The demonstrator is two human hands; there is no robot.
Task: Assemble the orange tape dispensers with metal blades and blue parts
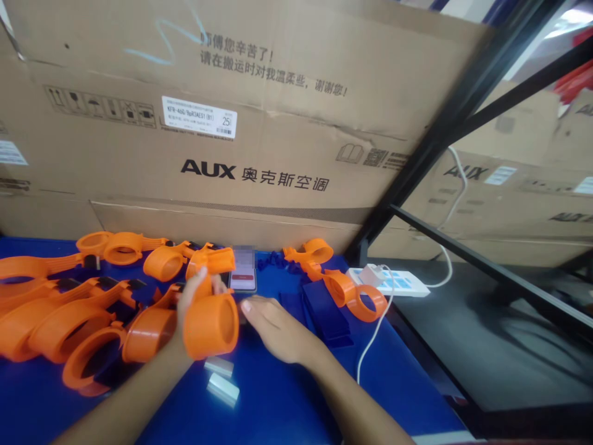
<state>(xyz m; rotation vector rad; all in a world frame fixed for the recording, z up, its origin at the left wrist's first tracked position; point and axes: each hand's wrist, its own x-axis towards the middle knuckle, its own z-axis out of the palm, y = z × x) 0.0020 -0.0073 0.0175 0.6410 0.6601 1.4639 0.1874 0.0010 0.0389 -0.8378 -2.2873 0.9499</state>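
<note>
My left hand (188, 303) is wrapped round the handle of an orange plastic tape dispenser (210, 327), whose wide ring faces me. Just right of that ring is my right hand (278, 327), thumb and fingers drawn together and pointing left. Whatever lies between its fingertips is hidden, and I cannot tell if they touch the dispenser. Below the hands, two small shiny metal pieces (223, 389) lie on the blue tabletop (273, 408). Many similar orange dispensers (69, 327), several with black ends, crowd the left side.
A phone (243, 278) stands behind my hands. Dark blue flat pieces (327, 312), small blue parts (278, 262) and orange rings (365, 301) sit to the right. Beyond are a white power strip (407, 284) with a cable and a black metal frame (417, 145). Large cardboard boxes (278, 130) wall the back.
</note>
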